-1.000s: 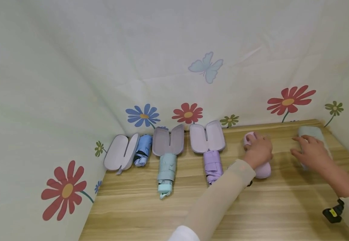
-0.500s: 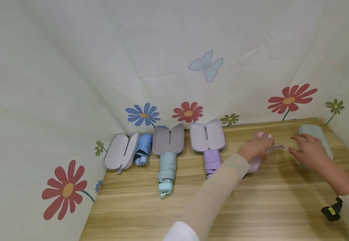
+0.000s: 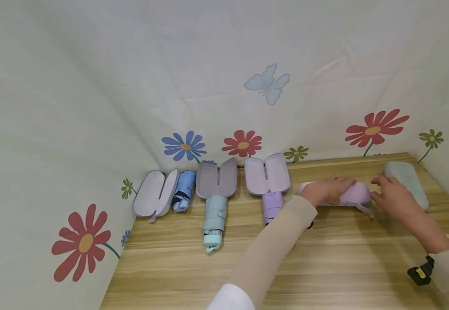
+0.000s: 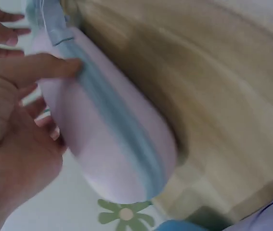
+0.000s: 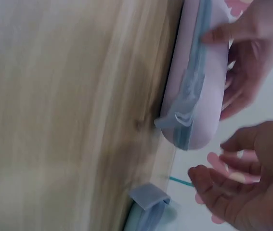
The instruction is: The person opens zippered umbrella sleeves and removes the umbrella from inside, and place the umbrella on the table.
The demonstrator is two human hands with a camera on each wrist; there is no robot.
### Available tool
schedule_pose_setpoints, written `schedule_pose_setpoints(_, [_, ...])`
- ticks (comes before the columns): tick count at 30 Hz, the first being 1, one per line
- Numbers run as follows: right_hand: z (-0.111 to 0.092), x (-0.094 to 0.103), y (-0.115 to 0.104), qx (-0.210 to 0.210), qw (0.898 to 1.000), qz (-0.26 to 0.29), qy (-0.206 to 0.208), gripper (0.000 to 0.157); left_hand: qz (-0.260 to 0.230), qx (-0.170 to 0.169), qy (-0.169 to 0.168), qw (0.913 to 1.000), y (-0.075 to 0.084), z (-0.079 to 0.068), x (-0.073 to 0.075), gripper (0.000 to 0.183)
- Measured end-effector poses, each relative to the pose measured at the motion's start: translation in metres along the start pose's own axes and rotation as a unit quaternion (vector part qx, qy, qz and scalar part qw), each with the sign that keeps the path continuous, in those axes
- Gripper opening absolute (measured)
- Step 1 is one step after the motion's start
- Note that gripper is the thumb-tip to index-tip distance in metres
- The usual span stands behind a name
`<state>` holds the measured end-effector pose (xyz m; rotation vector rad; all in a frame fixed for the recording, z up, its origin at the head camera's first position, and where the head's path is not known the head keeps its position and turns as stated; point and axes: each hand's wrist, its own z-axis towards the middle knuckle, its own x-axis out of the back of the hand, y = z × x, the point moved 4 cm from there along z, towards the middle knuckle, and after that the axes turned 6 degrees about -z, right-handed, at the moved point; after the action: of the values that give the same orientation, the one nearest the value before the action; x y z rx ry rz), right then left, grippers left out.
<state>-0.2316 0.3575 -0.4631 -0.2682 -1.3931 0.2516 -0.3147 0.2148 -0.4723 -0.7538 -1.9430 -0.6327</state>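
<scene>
Wooden tabletop (image 3: 336,267), left hand (image 3: 329,190) around middle of pink case (image 3: 359,193)

My left fingers (image 3: 340,184) hold a pale pink, round-ended zip case (image 4: 95,127), closed, its length running left to right over the tabletop (image 3: 348,249). The grey-blue zip (image 5: 198,57) faces me, a grey strap (image 5: 189,98) dangling near the right end.

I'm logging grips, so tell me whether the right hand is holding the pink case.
No, the right wrist view shows the right hand apart from the pink case.
</scene>
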Motion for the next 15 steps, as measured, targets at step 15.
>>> schedule_pose_setpoints(15, [-0.007,-0.043,0.004,-0.097,0.973,0.161,-0.137,0.045,-0.035,0.143,0.127,0.9809,-0.008,0.03,-0.022,0.064])
